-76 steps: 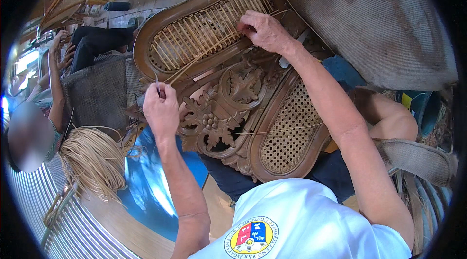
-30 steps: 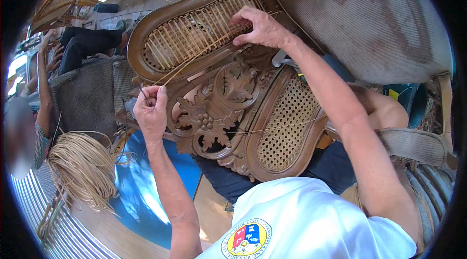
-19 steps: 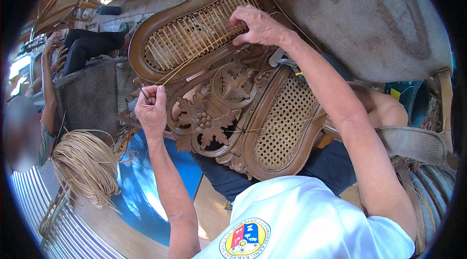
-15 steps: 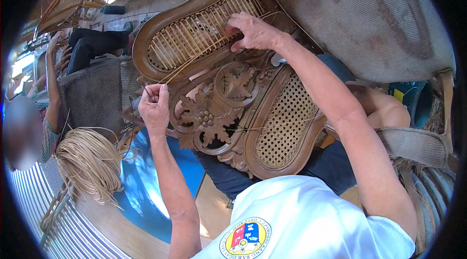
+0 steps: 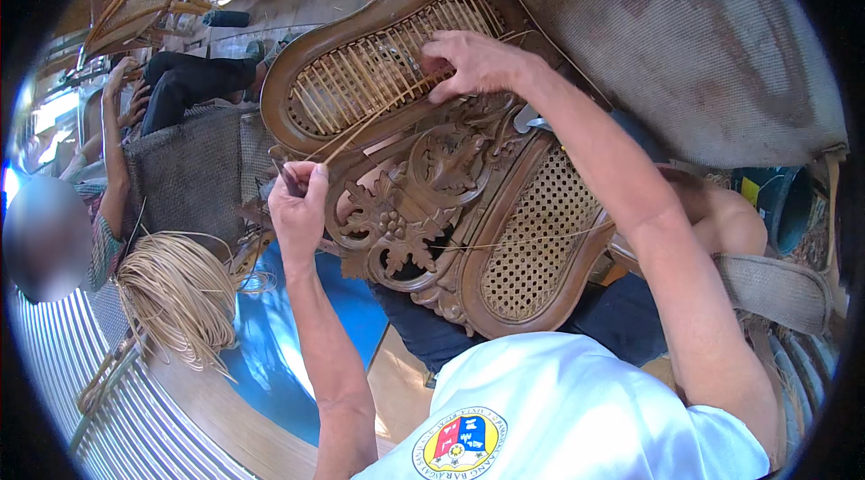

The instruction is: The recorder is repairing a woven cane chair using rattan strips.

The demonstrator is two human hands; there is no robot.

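Note:
A carved brown wooden chair frame (image 5: 393, 226) rests over my lap. Pale cane strands cross its far oval opening (image 5: 351, 83) side by side. My right hand (image 5: 473, 65) lies over that opening, with thumb and bent fingers around a long cane strand (image 5: 383, 112); its fingertips are partly hidden. The strand slants down left towards my left hand (image 5: 300, 202), which is closed on a slim dark tool (image 5: 285, 175) beside the frame's left edge. The tool's exact kind is unclear. Nearer me, a second oval panel (image 5: 539, 241) carries finished open-hole cane weave.
A coil of pale cane (image 5: 176, 295) lies at left, by a blue sheet (image 5: 279, 345). Another person's arm (image 5: 113, 151) is at far left. A large woven grey-brown surface (image 5: 667, 38) fills the upper right, with a dark green bucket (image 5: 773, 201) below it.
The view has shifted slightly, so the scene sits a little further right. My right hand has closed more around the strand. The dark tool in my left hand shows more clearly.

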